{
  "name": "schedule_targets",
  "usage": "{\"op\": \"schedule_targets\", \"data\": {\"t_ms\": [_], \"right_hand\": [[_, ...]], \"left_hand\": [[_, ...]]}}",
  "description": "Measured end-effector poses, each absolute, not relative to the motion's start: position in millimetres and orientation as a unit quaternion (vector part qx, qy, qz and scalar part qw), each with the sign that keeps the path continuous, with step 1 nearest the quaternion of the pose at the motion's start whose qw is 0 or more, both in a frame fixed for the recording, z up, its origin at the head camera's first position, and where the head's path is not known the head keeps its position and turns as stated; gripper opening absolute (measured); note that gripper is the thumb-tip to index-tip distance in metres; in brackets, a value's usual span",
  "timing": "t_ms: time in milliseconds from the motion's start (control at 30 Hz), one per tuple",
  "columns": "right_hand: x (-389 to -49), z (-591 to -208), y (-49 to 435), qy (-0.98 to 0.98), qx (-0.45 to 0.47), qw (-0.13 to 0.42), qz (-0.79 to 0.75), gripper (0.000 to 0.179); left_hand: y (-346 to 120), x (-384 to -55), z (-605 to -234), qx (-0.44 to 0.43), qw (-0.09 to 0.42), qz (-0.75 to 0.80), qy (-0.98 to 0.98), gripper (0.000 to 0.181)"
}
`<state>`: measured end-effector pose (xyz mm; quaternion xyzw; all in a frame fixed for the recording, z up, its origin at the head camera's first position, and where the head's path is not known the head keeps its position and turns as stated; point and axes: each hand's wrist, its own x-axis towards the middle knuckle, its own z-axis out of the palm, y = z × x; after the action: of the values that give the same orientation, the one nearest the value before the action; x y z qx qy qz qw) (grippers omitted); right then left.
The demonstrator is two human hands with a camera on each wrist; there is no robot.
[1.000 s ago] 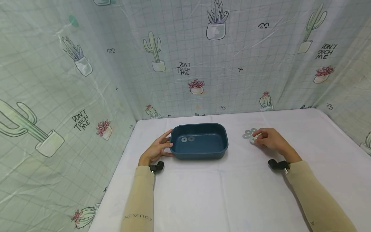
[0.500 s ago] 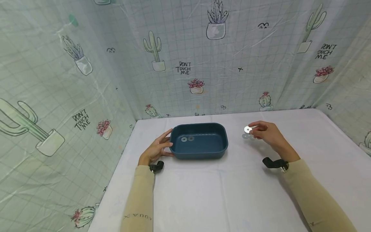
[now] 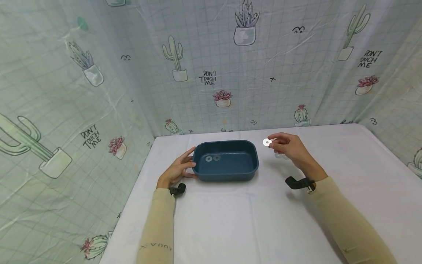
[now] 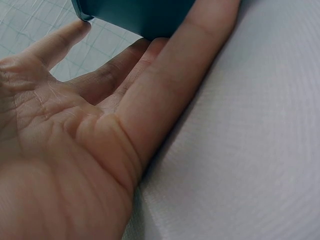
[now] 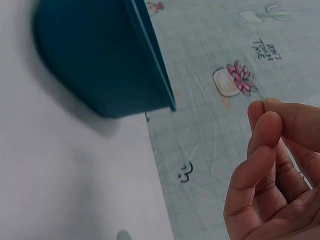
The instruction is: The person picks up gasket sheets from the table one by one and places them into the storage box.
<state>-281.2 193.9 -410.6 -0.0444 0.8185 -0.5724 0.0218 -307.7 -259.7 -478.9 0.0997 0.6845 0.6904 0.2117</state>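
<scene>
A dark blue rectangular box (image 3: 227, 178) stands on the white-covered table with two flat washers (image 3: 206, 159) lying in its left part. My left hand (image 3: 176, 170) rests against the box's left end, its extended fingers touching the wall and rim; the left wrist view shows them close up. Between thumb and fingertips, my right hand (image 3: 291, 148) pinches a bright washer (image 3: 265, 143) just right of the box, above the table. In the right wrist view this washer is almost edge-on and hard to make out. Below the right hand, more washers (image 3: 278, 156) lie partly covered.
Black wrist cameras (image 3: 178, 189) are worn at both wrists. A curtain (image 3: 211, 110) printed with cacti hangs behind the table and along its sides. White cloth (image 3: 224, 220) covers the table in front of the box.
My right hand has lifted the washer from the group on the table and carried it left toward the box. My left hand and the box have stayed put.
</scene>
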Motion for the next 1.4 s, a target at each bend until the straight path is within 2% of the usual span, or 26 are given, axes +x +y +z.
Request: {"op": "schedule_targets", "data": {"t_ms": [267, 667, 1133, 1400], "right_hand": [[-293.7, -407.1, 163.4, 0.806, -0.041, 0.024, -0.589, 0.035], [-306.0, -408.9, 115.4, 0.760, -0.037, 0.051, -0.646, 0.038], [-318.5, -431.9, 61.6, 0.726, -0.032, 0.076, -0.683, 0.036], [-321.8, -432.6, 44.5, 0.723, -0.021, 0.089, -0.685, 0.036]], "left_hand": [[-261.0, -308.5, -480.0, 0.104, 0.212, 0.692, 0.683, 0.074], [-260.5, -309.7, -482.3, 0.099, 0.212, 0.691, 0.684, 0.073], [-260.4, -308.0, -481.5, 0.103, 0.218, 0.687, 0.686, 0.074], [-262.0, -307.3, -480.3, 0.099, 0.217, 0.692, 0.681, 0.074]]}}
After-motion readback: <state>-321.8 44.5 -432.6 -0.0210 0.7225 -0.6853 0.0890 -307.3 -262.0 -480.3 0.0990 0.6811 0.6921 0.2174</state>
